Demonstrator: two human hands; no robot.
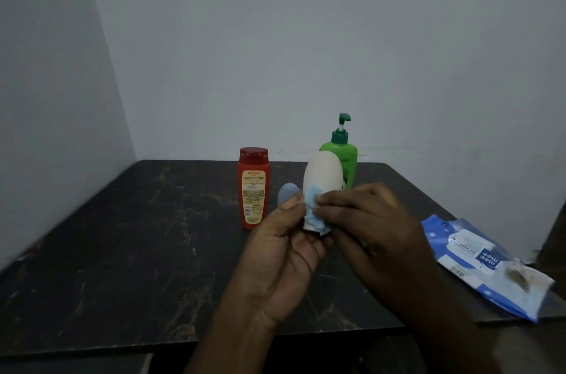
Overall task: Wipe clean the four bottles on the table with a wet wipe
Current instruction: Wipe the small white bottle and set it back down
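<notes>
My left hand holds a cream-white rounded bottle upright above the dark table, gripping its lower part. My right hand presses a pale blue-white wet wipe against the bottle's lower front. A red bottle with a yellow label stands behind and to the left. At the back a green pump bottle is partly hidden by the white one. A small grey-blue bottle peeks out behind my left thumb.
A blue and white wet wipes pack lies at the table's right edge, with a soiled used wipe on it. Grey walls close in at the back and left. The table's front edge runs below my wrists.
</notes>
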